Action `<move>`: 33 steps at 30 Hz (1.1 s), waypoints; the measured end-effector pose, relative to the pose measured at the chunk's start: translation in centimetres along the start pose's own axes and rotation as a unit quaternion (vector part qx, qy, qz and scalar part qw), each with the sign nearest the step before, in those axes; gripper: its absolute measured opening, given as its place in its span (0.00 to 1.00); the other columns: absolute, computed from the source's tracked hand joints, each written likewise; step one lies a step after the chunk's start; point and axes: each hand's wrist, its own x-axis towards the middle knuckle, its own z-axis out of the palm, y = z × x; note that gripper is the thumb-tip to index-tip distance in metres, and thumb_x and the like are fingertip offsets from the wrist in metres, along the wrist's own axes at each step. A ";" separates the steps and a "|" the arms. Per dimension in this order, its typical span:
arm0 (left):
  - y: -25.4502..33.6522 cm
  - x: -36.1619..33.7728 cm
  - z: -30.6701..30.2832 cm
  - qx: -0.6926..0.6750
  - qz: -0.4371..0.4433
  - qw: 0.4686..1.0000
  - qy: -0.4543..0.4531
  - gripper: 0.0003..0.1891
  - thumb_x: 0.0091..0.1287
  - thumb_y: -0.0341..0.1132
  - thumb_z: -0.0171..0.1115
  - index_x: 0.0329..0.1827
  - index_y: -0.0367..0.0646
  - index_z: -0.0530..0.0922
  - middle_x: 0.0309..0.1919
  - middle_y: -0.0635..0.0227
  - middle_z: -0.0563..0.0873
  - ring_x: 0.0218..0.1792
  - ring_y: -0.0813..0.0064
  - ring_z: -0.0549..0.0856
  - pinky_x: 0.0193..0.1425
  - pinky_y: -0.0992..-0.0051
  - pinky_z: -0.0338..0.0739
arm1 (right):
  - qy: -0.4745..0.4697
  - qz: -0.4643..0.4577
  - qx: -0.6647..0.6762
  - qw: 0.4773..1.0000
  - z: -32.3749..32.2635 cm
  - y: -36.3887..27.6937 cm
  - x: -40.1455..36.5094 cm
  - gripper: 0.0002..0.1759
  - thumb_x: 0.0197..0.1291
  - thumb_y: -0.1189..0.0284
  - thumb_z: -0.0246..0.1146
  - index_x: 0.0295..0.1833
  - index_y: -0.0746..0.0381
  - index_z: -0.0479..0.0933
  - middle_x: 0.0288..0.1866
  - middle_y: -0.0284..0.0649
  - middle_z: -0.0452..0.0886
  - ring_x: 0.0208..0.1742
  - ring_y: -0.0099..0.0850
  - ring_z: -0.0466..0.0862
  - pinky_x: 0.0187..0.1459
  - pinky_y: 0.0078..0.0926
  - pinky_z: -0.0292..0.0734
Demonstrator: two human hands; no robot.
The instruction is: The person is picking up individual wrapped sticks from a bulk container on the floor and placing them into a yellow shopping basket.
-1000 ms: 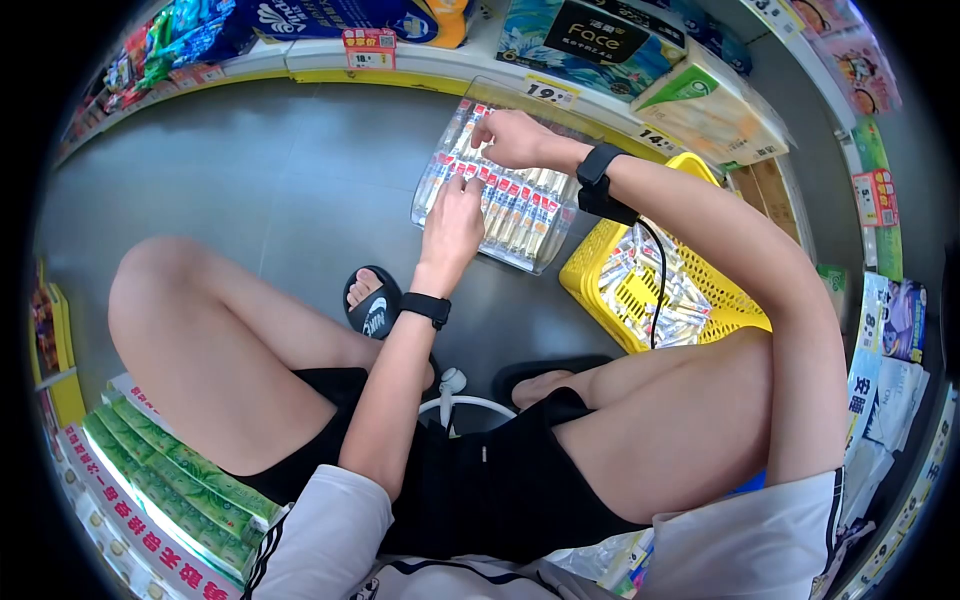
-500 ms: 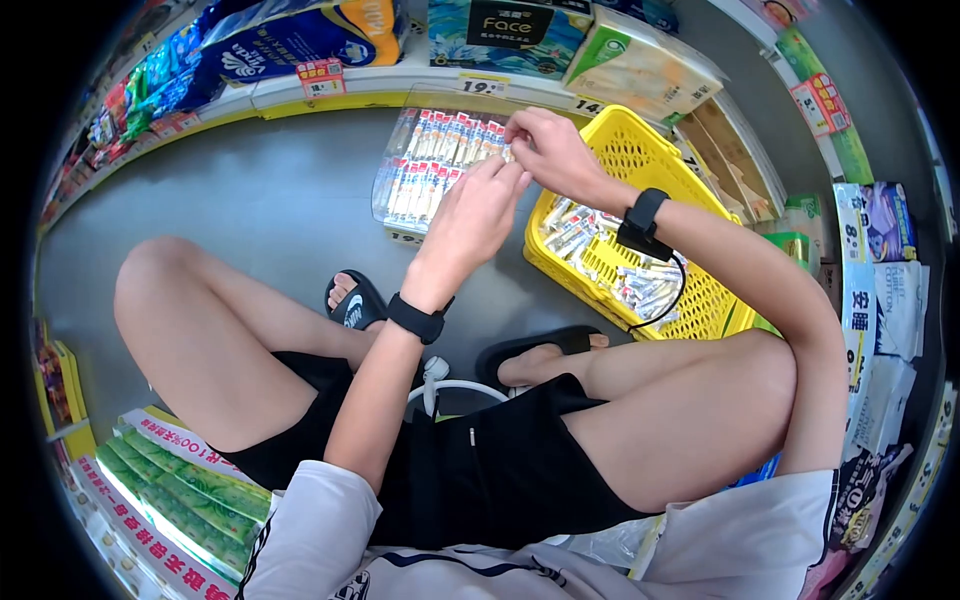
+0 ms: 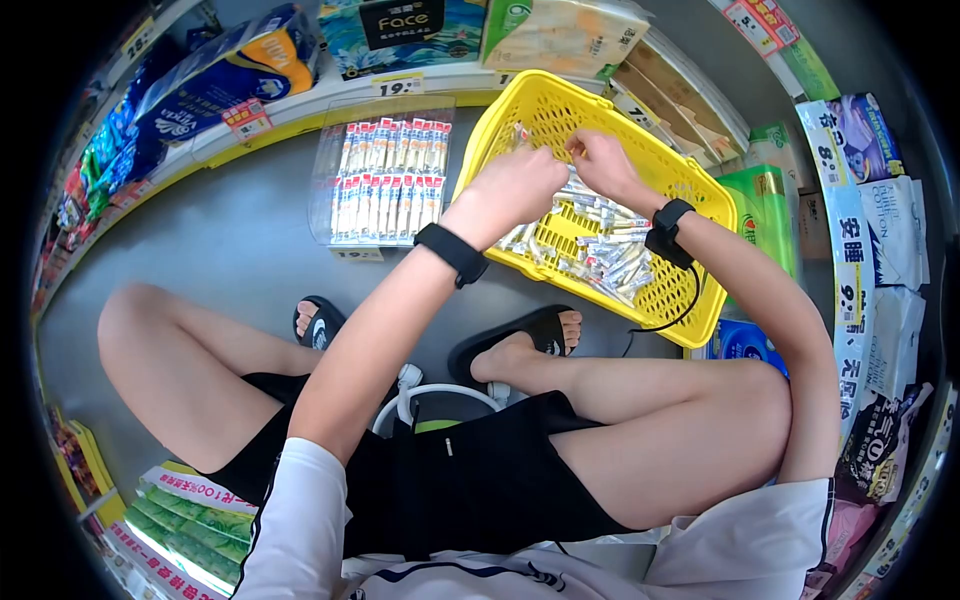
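Both hands are over a yellow perforated basket [image 3: 705, 200] that holds many slim wrapped sticks [image 3: 615, 262] lying loose. My left hand [image 3: 520, 190] reaches across the basket's left rim with its fingers closed; what they hold, if anything, is hidden. Close beside it, my right hand [image 3: 608, 168] has curled fingers turned toward the left one, and their contents cannot be made out. To the left stands a clear tray [image 3: 322, 190] with similar white, red-tipped sticks [image 3: 390, 205] in two neat upright rows.
Shelves with tissue packs [image 3: 400, 38] and price tags curve along the back. Green packages [image 3: 755, 205] and cotton packs [image 3: 893, 240] line the right side. Sandalled feet [image 3: 515, 345] rest on the grey floor near the basket.
Both hands have gone from the clear tray to above the basket. The camera view has shifted, so tray and basket appear farther left.
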 end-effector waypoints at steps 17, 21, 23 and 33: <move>-5.2 11.4 14.5 -0.014 -0.069 0.967 -0.244 0.25 0.65 0.24 0.59 0.67 0.35 0.74 0.69 0.48 0.75 0.73 0.49 0.72 0.75 0.57 0.71 | -0.186 -0.007 -0.109 0.976 5.9 9.4 -1.6 0.42 0.55 0.73 0.62 0.78 0.64 0.61 0.78 0.49 0.67 0.77 0.51 0.66 0.77 0.42 0.63; -6.6 10.9 17.4 -0.012 -0.069 0.974 -0.215 0.26 0.61 0.21 0.59 0.66 0.33 0.72 0.67 0.49 0.73 0.71 0.47 0.72 0.74 0.56 0.71 | -0.211 0.014 -0.084 0.974 6.9 10.7 -0.8 0.43 0.55 0.72 0.62 0.80 0.60 0.61 0.80 0.45 0.64 0.78 0.50 0.65 0.77 0.47 0.63; -7.3 10.6 18.5 -0.002 -0.062 0.976 -0.211 0.28 0.59 0.21 0.60 0.66 0.35 0.71 0.66 0.51 0.73 0.71 0.47 0.71 0.74 0.55 0.72 | -0.227 0.024 -0.074 0.971 7.5 10.9 -0.4 0.44 0.55 0.71 0.62 0.80 0.59 0.61 0.80 0.44 0.63 0.78 0.50 0.65 0.76 0.48 0.63; -3.7 10.2 16.4 0.002 -0.079 0.924 -0.373 0.29 0.58 0.28 0.65 0.67 0.48 0.79 0.68 0.56 0.78 0.74 0.54 0.72 0.72 0.53 0.75 | -0.389 0.079 0.089 0.913 8.5 10.7 -2.1 0.44 0.47 0.71 0.67 0.76 0.49 0.69 0.66 0.52 0.78 0.55 0.53 0.85 0.57 0.54 0.82</move>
